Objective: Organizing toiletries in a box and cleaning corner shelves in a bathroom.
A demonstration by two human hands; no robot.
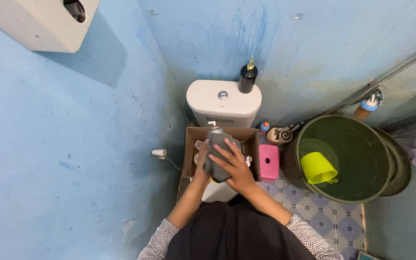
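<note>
Over an open cardboard box (253, 144) that rests on a white toilet, I hold a pump bottle (214, 129) wrapped in a grey cloth (217, 144). My right hand (236, 165) lies across the front of the cloth with its fingers spread over it. From behind and on the left, my left hand (201, 161) grips the bottle; most of that hand is hidden by the cloth. Only the bottle's white pump top shows above the cloth. Other small items lie in the box, mostly hidden.
The white cistern (223, 102) carries a black bottle (247, 78). A pink container (268, 162) stands right of the box. A large green bucket (350, 159) holds a yellow-green scoop (318, 168). Blue walls close in on the left and behind; a tiled floor lies at the lower right.
</note>
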